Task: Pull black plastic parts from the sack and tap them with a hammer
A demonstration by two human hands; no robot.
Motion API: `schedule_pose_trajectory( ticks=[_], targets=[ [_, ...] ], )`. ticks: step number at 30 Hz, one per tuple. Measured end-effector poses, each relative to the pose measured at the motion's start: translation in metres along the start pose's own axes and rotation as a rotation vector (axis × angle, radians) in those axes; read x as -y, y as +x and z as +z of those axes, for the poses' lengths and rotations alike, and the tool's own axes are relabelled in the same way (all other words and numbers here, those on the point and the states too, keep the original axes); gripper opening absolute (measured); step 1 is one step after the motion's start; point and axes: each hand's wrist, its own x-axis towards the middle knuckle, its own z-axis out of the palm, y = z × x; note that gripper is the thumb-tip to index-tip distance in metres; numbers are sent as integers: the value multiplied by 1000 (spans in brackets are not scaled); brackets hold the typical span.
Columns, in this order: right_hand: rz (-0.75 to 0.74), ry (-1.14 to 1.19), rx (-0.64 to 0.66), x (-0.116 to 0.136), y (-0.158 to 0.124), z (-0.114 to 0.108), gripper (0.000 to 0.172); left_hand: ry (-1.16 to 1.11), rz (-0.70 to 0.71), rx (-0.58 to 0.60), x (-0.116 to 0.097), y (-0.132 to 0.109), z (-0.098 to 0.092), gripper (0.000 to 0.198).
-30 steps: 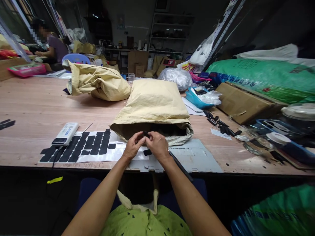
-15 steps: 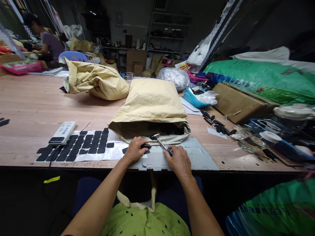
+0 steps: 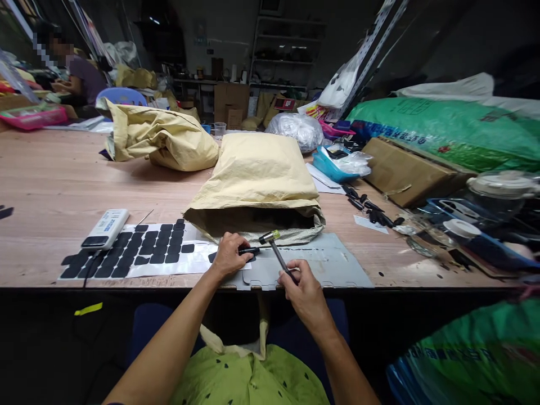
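Observation:
My right hand [image 3: 304, 287] is closed round the handle of a small hammer [image 3: 278, 256], whose yellow-tipped head is raised to the left in front of the sack mouth. In my left hand [image 3: 230, 256] is a slim black piece [image 3: 248, 250], pinched by the fingers and pointing right; its exact kind is unclear. Both hands are over a grey board [image 3: 312, 264] at the table's front edge. Just behind them lies a tan paper sack [image 3: 261, 169], its dark mouth facing me. Beside my left hand is a white sheet with black rounded stickers [image 3: 158, 244].
A white power bank [image 3: 105, 228] with a cable rests on the sticker sheet. Another tan sack [image 3: 169, 138] lies behind left. To the right are black pieces [image 3: 371, 211], a blue basin [image 3: 331, 166], a cardboard box [image 3: 413, 171] and a green sack [image 3: 447, 129]. A person [image 3: 84, 79] sits far left.
The hammer has been lifted and its head turned, now showing the yellow tip. My right hand has closed more firmly round the handle. My left hand keeps the black piece in nearly the same place.

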Motion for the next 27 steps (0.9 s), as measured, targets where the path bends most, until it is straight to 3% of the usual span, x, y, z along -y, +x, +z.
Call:
schedule_pose_trajectory(
  ticks=[11,20,27],
  targets=[
    [-325,-87,-4,10,-23,25,44,8,-14,27,4,2,1,12],
    [-322,-284,-15,13,-25,29,45,33,-75,122,-5,5,-6,4],
    [-395,-256,-111,10,-24,25,42,20,-118,110,-6,5,-5,12]
  ],
)
